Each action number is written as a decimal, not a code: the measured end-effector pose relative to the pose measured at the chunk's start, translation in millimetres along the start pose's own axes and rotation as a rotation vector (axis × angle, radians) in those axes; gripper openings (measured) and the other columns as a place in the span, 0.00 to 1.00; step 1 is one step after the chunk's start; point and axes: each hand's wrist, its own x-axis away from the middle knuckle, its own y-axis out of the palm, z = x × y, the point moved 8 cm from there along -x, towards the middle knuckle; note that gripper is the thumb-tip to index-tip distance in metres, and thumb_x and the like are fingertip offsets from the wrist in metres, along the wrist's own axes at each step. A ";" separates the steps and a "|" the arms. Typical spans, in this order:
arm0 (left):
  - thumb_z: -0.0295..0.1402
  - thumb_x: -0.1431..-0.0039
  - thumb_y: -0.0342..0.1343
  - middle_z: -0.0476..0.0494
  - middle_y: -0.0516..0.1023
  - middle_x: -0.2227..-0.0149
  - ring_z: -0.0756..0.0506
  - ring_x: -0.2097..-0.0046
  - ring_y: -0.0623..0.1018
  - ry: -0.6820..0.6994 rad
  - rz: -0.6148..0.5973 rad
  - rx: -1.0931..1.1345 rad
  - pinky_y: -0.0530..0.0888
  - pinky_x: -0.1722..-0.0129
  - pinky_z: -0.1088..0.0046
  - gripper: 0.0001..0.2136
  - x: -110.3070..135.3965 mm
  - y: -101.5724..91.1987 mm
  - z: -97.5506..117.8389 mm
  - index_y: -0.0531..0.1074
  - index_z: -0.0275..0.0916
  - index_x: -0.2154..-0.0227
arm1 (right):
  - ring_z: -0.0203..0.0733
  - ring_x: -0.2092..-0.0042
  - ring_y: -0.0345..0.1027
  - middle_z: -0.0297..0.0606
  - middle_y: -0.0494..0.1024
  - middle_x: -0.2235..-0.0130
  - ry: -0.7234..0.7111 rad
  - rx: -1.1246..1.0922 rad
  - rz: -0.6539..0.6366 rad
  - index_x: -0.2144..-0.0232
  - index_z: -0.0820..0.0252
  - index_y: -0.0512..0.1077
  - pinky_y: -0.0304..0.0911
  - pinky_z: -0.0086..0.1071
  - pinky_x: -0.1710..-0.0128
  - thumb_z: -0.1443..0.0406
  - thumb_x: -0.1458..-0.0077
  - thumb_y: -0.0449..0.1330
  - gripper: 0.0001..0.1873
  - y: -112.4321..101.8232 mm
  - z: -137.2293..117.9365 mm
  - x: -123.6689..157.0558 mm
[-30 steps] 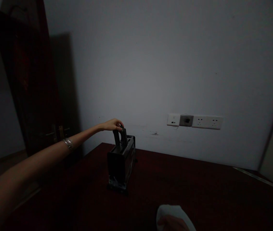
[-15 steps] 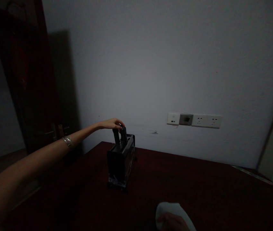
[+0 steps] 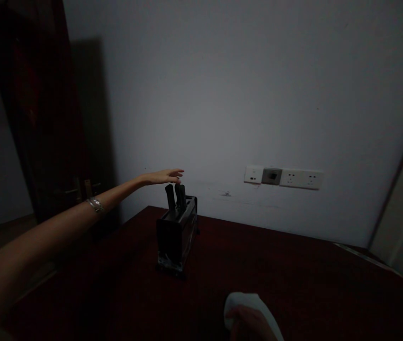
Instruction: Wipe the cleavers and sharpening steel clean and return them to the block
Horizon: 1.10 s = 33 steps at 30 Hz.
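A dark knife block (image 3: 171,241) stands upright on the table, and several black knife handles (image 3: 170,197) stick up out of its top. Just over these handles is my left hand (image 3: 165,176), fingers stretched out, the lower fingertips at or close to the handle tops; it holds nothing. A silver bracelet circles my left wrist. At the bottom of the view my right hand (image 3: 253,322) is closed on a white cloth (image 3: 246,299), partly cut off by the frame edge. The blades are hidden inside the block.
The dark red table (image 3: 258,258) reaches back to a grey wall. Wall sockets (image 3: 282,177) sit above its rear edge. A dark door (image 3: 50,118) with a handle is at the left. A pale strip (image 3: 366,258) lies along the table's right edge.
My left hand has let go of a knife handle, its fingers straightening and lifting slightly. My right hand keeps the cloth. The view has shifted a little.
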 end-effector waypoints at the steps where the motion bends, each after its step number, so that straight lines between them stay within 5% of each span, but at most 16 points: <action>1: 0.41 0.49 0.53 0.30 0.58 0.41 0.42 0.43 0.63 0.026 0.041 0.013 0.62 0.49 0.68 0.33 0.2 -3.9 6.5 0.51 0.33 0.42 | 0.39 0.80 0.68 0.41 0.75 0.83 0.010 -0.008 -0.003 0.72 0.65 0.75 0.55 0.26 0.81 0.45 0.63 0.62 0.28 1.9 -2.3 1.3; 7: 0.32 0.47 0.49 0.36 0.74 0.57 0.45 0.53 0.72 0.438 0.526 0.067 0.66 0.53 0.66 0.17 27.6 -25.2 93.6 0.68 0.30 0.55 | 0.37 0.83 0.66 0.41 0.75 0.82 0.013 -0.074 0.038 0.74 0.65 0.74 0.54 0.26 0.83 0.47 0.60 0.60 0.25 9.1 -29.2 8.2; 9: 0.31 0.47 0.48 0.39 0.76 0.62 0.46 0.58 0.74 0.552 0.610 0.084 0.69 0.57 0.67 0.15 42.1 -11.3 126.2 0.70 0.31 0.58 | 0.37 0.83 0.66 0.40 0.74 0.83 -0.074 -0.054 0.042 0.74 0.67 0.74 0.55 0.26 0.82 0.50 0.58 0.59 0.23 7.3 -49.1 8.6; 12: 0.30 0.46 0.48 0.43 0.76 0.66 0.49 0.63 0.75 0.642 0.631 0.110 0.70 0.62 0.70 0.13 55.1 37.6 164.1 0.70 0.33 0.59 | 0.37 0.82 0.65 0.38 0.72 0.84 -0.118 -0.003 0.075 0.73 0.67 0.74 0.58 0.28 0.81 0.52 0.55 0.58 0.21 -6.7 -74.0 9.6; 14: 0.30 0.44 0.45 0.44 0.76 0.68 0.50 0.66 0.74 0.621 0.569 0.167 0.70 0.65 0.73 0.13 52.6 86.4 174.2 0.70 0.34 0.59 | 0.37 0.82 0.64 0.36 0.70 0.85 -0.118 0.049 0.124 0.72 0.67 0.74 0.58 0.28 0.80 0.52 0.54 0.57 0.21 -23.2 -86.8 13.1; 16: 0.29 0.44 0.46 0.43 0.76 0.66 0.49 0.66 0.74 0.540 0.363 0.128 0.70 0.66 0.73 0.12 39.3 151.3 173.7 0.71 0.35 0.61 | 0.36 0.83 0.63 0.34 0.69 0.85 -0.133 0.169 0.178 0.72 0.67 0.73 0.56 0.28 0.81 0.51 0.54 0.56 0.22 -40.5 -98.3 21.1; 20: 0.33 0.50 0.55 0.41 0.74 0.60 0.44 0.57 0.73 0.433 -0.103 -0.091 0.68 0.57 0.69 0.10 20.5 277.6 148.7 0.73 0.39 0.63 | 0.34 0.80 0.62 0.33 0.70 0.81 -0.174 0.601 0.237 0.70 0.65 0.73 0.55 0.27 0.80 0.53 0.52 0.56 0.19 -60.1 -111.8 48.3; 22: 0.40 0.53 0.58 0.39 0.73 0.57 0.40 0.55 0.72 0.357 -0.235 -0.170 0.68 0.57 0.66 0.17 15.4 318.3 128.6 0.72 0.39 0.59 | 0.35 0.76 0.63 0.34 0.71 0.77 -0.190 0.843 0.259 0.69 0.63 0.73 0.55 0.28 0.76 0.56 0.52 0.57 0.15 -62.8 -112.5 62.5; 25: 0.48 0.48 0.50 0.34 0.71 0.54 0.37 0.53 0.71 0.247 -0.285 -0.217 0.68 0.57 0.62 0.24 6.0 352.2 104.0 0.68 0.35 0.54 | 0.38 0.70 0.64 0.37 0.73 0.71 -0.167 1.166 0.361 0.69 0.60 0.73 0.55 0.30 0.72 0.58 0.53 0.58 0.12 -69.5 -107.4 78.7; 28: 0.45 0.47 0.49 0.30 0.69 0.52 0.36 0.51 0.70 0.193 -0.339 -0.224 0.67 0.55 0.62 0.25 -4.8 376.4 91.1 0.66 0.32 0.51 | 0.40 0.67 0.65 0.39 0.72 0.67 -0.133 1.356 0.427 0.71 0.59 0.71 0.54 0.31 0.70 0.56 0.53 0.59 0.12 -74.4 -97.4 85.2; 33: 0.33 0.55 0.56 0.38 0.73 0.56 0.41 0.56 0.73 0.223 -0.430 -0.213 0.69 0.60 0.70 0.22 -21.6 399.1 97.1 0.68 0.35 0.53 | 0.40 0.63 0.63 0.38 0.70 0.64 -0.216 1.332 0.424 0.70 0.59 0.69 0.56 0.31 0.66 0.63 0.53 0.59 0.06 -76.5 -89.2 83.7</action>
